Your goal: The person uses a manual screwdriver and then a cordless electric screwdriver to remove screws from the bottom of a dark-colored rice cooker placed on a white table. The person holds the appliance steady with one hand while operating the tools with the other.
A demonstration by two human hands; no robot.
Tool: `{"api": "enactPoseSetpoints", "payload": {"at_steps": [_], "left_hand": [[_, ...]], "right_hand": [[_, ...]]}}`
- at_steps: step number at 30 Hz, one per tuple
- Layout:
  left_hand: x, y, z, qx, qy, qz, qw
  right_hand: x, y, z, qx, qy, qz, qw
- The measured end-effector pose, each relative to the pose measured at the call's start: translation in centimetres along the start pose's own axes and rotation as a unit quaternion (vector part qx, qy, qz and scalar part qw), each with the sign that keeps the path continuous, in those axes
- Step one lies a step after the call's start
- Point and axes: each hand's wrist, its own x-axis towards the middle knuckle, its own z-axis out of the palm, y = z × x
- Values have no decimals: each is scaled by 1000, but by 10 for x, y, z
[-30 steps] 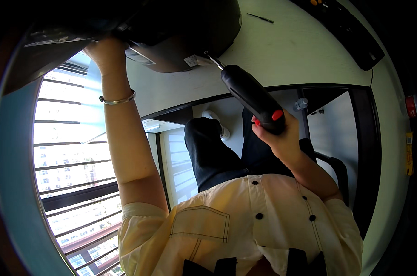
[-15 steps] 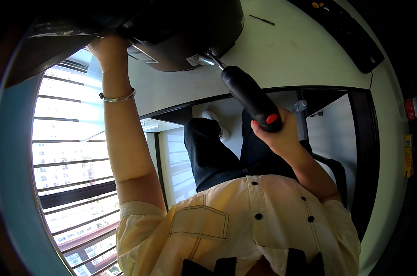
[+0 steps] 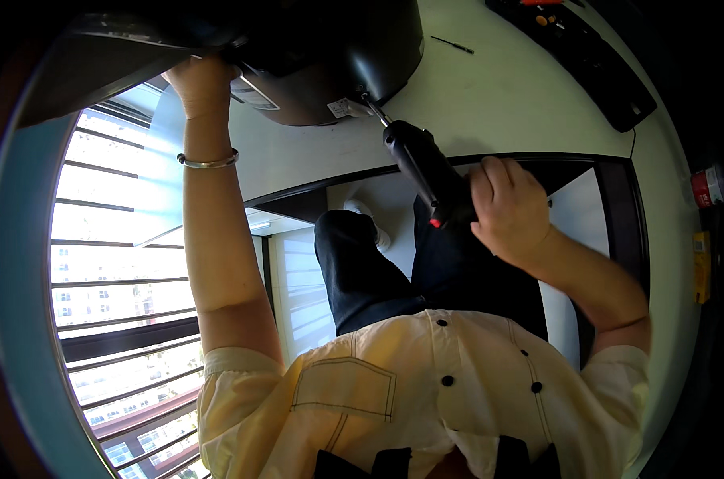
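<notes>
Two hands are at work on a dark, rounded appliance [image 3: 330, 56] that sits at the near edge of a pale table [image 3: 490, 96]. The left hand [image 3: 202, 80] reaches up on a straight arm and presses against the underside or side of the appliance; its fingers are tucked out of sight behind the dark casing, so how far they are curled cannot be told. A thin metal bangle [image 3: 209, 162] circles that wrist.

The right hand [image 3: 507, 209] is wrapped closed around the rear of a black electric screwdriver [image 3: 426, 172] with a small red mark near its handle. The tool slants up and to the left, and its thin metal bit [image 3: 375, 109] meets the lower edge of the appliance, just beside a small white label [image 3: 342, 108].

Farther back on the table lies a slim dark pen-like tool [image 3: 452, 45], well apart from the appliance, and a long black tray [image 3: 585, 56] runs along the far right side. A small red can [image 3: 707, 188] stands near the right rim. The person wears a pale yellow buttoned shirt [image 3: 426, 391] and dark trousers [image 3: 378, 271]. A barred window [image 3: 114, 263] fills the left side.
</notes>
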Motion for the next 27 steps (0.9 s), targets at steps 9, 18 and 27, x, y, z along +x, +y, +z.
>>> {"api": "enactPoseSetpoints", "payload": {"at_steps": [9,18,27], "left_hand": [[4,-6,3,-49,59,-19,997],[3,-3,13,-107,102,-24,989],[4,7,5,-298,61,-163,939]], "right_hand": [[27,54,-15,-187,63,-187,962],[11,4,-37,222,-43,184,957],[-17,-28,-5,539,-21,435,721]]}}
